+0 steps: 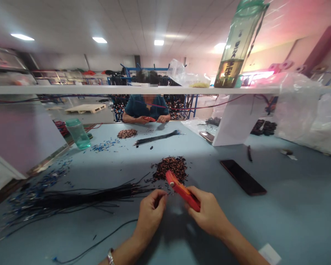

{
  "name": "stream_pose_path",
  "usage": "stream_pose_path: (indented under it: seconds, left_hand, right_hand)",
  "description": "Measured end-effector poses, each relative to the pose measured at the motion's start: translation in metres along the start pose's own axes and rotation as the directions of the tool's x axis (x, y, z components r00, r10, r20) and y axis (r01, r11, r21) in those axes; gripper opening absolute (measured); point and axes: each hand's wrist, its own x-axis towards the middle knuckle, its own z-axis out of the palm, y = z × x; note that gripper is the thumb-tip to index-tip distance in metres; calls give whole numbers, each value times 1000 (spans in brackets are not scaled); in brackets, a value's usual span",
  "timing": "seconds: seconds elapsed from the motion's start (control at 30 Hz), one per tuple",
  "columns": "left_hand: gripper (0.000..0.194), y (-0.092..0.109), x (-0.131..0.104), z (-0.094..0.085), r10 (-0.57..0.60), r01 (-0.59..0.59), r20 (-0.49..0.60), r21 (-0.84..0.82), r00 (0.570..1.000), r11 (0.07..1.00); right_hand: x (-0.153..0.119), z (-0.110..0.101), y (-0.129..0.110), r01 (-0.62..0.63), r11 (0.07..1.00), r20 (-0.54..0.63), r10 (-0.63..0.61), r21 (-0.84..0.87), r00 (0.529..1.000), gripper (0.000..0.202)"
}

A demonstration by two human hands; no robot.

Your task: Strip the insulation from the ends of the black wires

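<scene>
My left hand is closed in a pinch low in the middle of the view. A black wire with a blue tip runs from the lower left up to it and disappears behind the fingers. In my right hand is a red wire stripper, its head pointing up and left. Just beyond that head lies a heap of black and copper-coloured wire scraps. To the left of my hands, a thick bundle of black wires lies across the table, blue ends at the far left.
A dark phone lies at right. Above the table runs a white shelf bearing a tall bottle. Across the table a person holds a red tool, near another scrap pile and wire bundle. A green bottle stands left.
</scene>
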Motion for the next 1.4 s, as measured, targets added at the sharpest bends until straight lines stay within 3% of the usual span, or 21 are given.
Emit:
stream_pose_path:
  seconds: [0.03, 0.07, 0.13, 0.2, 0.23, 0.33, 0.5, 0.7, 0.87, 1.0, 1.17, 1.3, 1.4]
  left_hand:
    - [26, 0, 0, -1, 8, -7, -30, 21, 1000, 1000]
    - [26, 0, 0, -1, 15, -13, -53, 38, 998, 999]
    - [27, -1, 0, -1, 25, -21, -69, 60, 997, 998]
    - [28, 0, 0, -1, 30, -27, -52, 69, 998, 997]
    - [28, 0, 0, -1, 30, -27, -42, 69, 999, 997]
    - [30, 0, 0, -1, 16, -14, -26, 65, 1000, 998]
    - [32, -1, 2, -2, -26, 26, -8, 62, 1000, 998]
    - [31, -1, 2, -2, -32, 31, 3, 101, 999, 994]
    - [30, 2, 2, -1, -30, 29, 8, 104, 1000, 994]
    - [29, 4, 2, -2, -12, 11, 8, 124, 1000, 992]
    - [29, 1, 0, -2, -6, 4, 11, 120, 1000, 993]
    - [27, -2, 1, -1, -5, 4, 12, 117, 1000, 993]
    - [28, -3, 2, -2, -3, 1, 16, 116, 1000, 993]
  right_hand:
    - [0, -3, -3, -80, 979, 56, 70, 188, 996, 23]
    - [0, -4, -5, -175, 902, 144, 127, 396, 981, 23]
    - [-1, -3, -3, -384, 596, 331, 202, 705, 922, 32]
    - [-4, 3, 3, -518, 273, 465, 239, 811, 853, 35]
    - [-6, 6, 7, -549, 157, 503, 253, 821, 826, 33]
    - [-11, 11, 14, -547, -38, 537, 254, 836, 804, 25]
    - [-13, 2, 14, -357, -62, 360, 275, 932, 892, 26]
    - [-10, -1, 24, -370, -94, 372, 434, 924, 820, 18]
    - [0, 2, 24, -381, -23, 368, 323, 924, 872, 19]
    - [8, 6, 21, -530, 27, 512, 218, 848, 831, 23]
    - [2, 6, 22, -618, 2, 606, 195, 786, 771, 27]
    - [3, 7, 20, -572, -3, 559, 214, 820, 801, 24]
    - [6, 9, 17, -591, -3, 579, 209, 806, 788, 25]
